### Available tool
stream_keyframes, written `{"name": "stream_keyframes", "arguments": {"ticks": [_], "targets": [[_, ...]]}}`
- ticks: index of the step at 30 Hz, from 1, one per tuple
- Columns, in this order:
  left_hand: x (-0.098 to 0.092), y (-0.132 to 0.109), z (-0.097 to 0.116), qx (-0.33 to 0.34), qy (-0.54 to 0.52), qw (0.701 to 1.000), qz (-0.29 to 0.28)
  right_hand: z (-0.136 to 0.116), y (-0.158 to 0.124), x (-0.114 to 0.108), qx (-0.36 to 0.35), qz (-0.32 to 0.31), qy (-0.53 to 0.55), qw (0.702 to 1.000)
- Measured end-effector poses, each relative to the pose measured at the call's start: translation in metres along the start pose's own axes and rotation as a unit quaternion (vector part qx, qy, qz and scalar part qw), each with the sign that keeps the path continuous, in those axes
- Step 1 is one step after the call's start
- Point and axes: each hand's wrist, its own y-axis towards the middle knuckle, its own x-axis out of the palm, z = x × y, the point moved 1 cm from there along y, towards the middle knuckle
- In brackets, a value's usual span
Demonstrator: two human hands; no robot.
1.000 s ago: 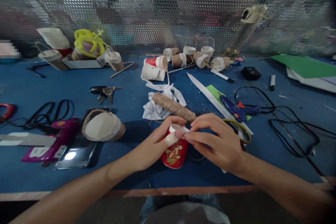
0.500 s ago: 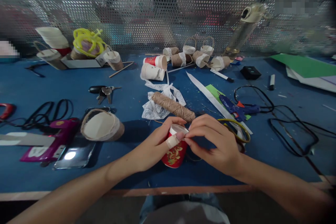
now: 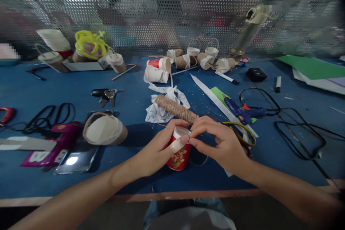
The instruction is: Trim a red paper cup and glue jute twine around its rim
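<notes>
A red paper cup (image 3: pixel 178 158) with a gold pattern stands upside down on the table, its white base up. My left hand (image 3: pixel 164 143) is closed around its upper part, the bandaged thumb pressing near the edge. My right hand (image 3: pixel 215 142) pinches at that same edge by the left thumb; what lies between the fingertips is too small to make out. Just beyond the hands lies a roll of jute twine (image 3: pixel 176 107) on crumpled white lace (image 3: pixel 159 109). A thin loop of twine shows on the table under my right hand.
A twine-wrapped cup (image 3: pixel 105 129), a phone (image 3: pixel 77 158) and a purple glue gun (image 3: pixel 54 143) are at left. A blue glue gun (image 3: pixel 241 109) with its cable and yellow-handled scissors (image 3: pixel 246 133) lie at right. Small twine baskets (image 3: pixel 206 61) line the back.
My right hand has shifted slightly left, its fingers bunched closer at the cup's edge. A small white strip end now shows below that hand. My left hand keeps its hold on the cup.
</notes>
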Motion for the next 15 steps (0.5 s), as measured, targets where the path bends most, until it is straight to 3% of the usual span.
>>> {"name": "stream_keyframes", "arguments": {"ticks": [8,15], "targets": [[-0.0003,0.0006,-0.0019,0.000,0.010,1.000,0.004,0.0048,0.0000,-0.0026,0.087,-0.006,0.054,0.995],[0.0004,0.0004,0.0010,0.006,0.018,1.000,0.005,0.0032,-0.0009,-0.0020,0.072,0.006,0.044,0.996]]}}
